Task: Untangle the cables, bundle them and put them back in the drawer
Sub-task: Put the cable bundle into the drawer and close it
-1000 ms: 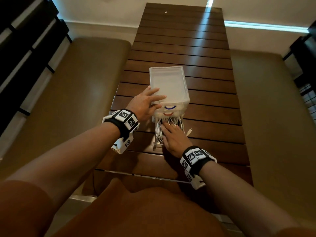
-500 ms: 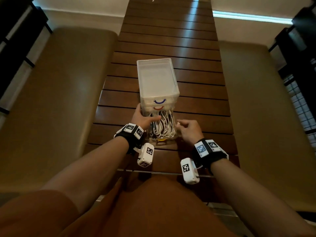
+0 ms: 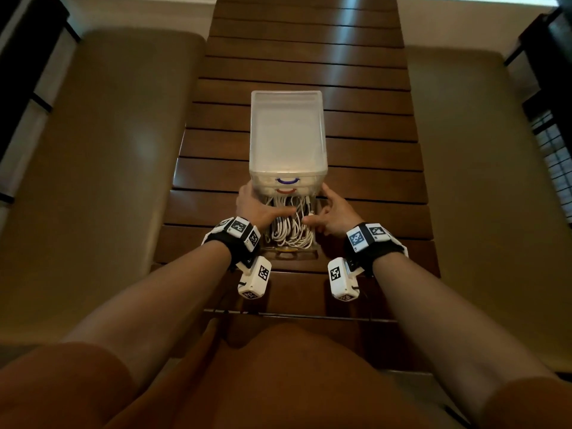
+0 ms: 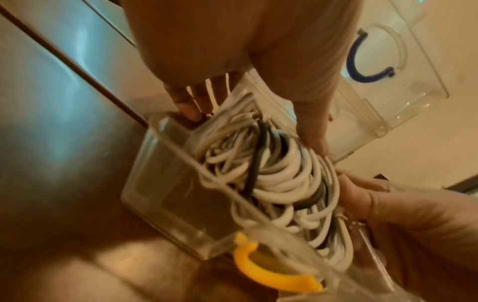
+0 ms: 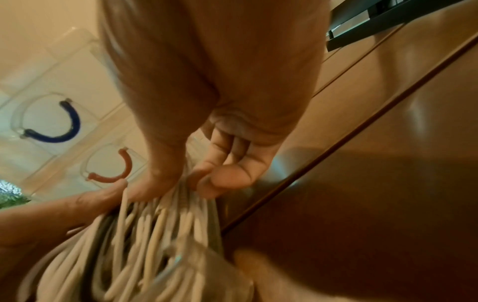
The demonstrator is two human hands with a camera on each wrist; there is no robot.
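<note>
Your left hand and right hand grip opposite sides of the pulled-out clear plastic drawer, thumbs pressing the tangled white and grey cables lying inside it, on the slatted wooden table.

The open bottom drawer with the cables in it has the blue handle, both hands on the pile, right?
Not blue: the open drawer holding the cables has a yellow handle, per the left wrist view. The blue handle is on the closed top drawer. Both hands are on the pile.

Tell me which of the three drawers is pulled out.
The bottom clear plastic drawer with the yellow handle, full of white cables. The blue-handled drawer and red-handled drawer above sit shut in the unit.
</note>
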